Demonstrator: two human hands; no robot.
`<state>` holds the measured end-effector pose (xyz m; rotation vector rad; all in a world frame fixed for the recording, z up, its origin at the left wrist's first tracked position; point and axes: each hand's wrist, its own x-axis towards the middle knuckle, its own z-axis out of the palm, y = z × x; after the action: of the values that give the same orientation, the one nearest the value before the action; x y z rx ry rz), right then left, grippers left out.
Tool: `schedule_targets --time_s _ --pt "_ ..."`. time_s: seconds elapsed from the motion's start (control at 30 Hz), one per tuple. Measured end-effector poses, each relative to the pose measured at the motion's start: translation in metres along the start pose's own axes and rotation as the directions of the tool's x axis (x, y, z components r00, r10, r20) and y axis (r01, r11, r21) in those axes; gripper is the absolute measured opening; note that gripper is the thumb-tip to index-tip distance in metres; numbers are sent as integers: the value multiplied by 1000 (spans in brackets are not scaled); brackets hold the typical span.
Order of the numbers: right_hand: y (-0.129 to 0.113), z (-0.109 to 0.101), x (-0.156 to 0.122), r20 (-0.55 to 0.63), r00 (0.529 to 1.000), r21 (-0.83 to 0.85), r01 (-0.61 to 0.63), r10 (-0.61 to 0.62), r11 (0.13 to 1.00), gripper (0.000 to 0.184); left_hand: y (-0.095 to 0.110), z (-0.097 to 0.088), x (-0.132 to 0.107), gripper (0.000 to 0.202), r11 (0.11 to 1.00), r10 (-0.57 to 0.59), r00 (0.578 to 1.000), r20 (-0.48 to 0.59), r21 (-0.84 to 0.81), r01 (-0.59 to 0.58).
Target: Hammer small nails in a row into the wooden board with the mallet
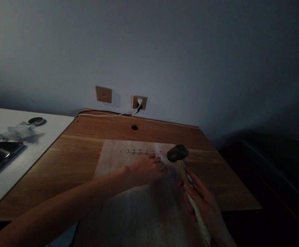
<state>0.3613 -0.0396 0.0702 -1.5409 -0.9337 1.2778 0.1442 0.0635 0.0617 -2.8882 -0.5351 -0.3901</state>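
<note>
My right hand (203, 199) is wrapped round the pale wooden handle of a hammer (177, 153). Its dark head is just above the far right part of a wooden board (110, 161). Across the board runs a row of several small shiny nails (139, 151), standing up in the wood. My left hand (148, 168) rests over the board just in front of the row's right end, left of the hammer head. Its fingers are curled together, and whatever they may hold is hidden.
The board lies on a wooden desk (74, 154) against the wall. White and black cables (105, 115) run to a wall socket (144, 102). On a white table (44, 137) at left are a phone-like black device (2, 154), crumpled plastic (21, 131) and a dark round object (35, 120).
</note>
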Motion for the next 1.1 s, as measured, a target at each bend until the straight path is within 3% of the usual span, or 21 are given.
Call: schedule_targets --time_s 0.1,0.23,0.37,0.5,0.57,0.63,0.83,1.1 --pt "0 -7 -4 -38 999 15 -20 20 1000 72 9 16 17 12 997 49 999 9 51 -49" --pt "4 -12 -10 -86 995 -42 -50 46 998 80 4 16 9 10 997 72 997 16 33 -73" --pt "10 -9 -12 -152 988 -54 -15 6 998 75 -32 2 -33 13 985 -134 990 33 -104 137" --pt "16 -4 -9 -87 996 -59 -35 30 998 75 -78 -7 -97 19 837 -449 893 41 -331 436" --pt "16 1 -8 -55 998 -56 -22 19 998 74 -93 -7 -123 21 768 -529 846 60 -390 508" --pt "14 9 -8 -26 1000 -42 -10 9 999 70 -99 -5 -138 22 739 -552 831 73 -420 527" --pt "7 30 -11 80 997 -83 6 1 997 62 -93 2 -139 17 748 -538 841 54 -430 506" --pt "4 39 -9 172 984 -132 -27 49 991 65 -96 -5 -137 17 767 -507 861 41 -434 472"
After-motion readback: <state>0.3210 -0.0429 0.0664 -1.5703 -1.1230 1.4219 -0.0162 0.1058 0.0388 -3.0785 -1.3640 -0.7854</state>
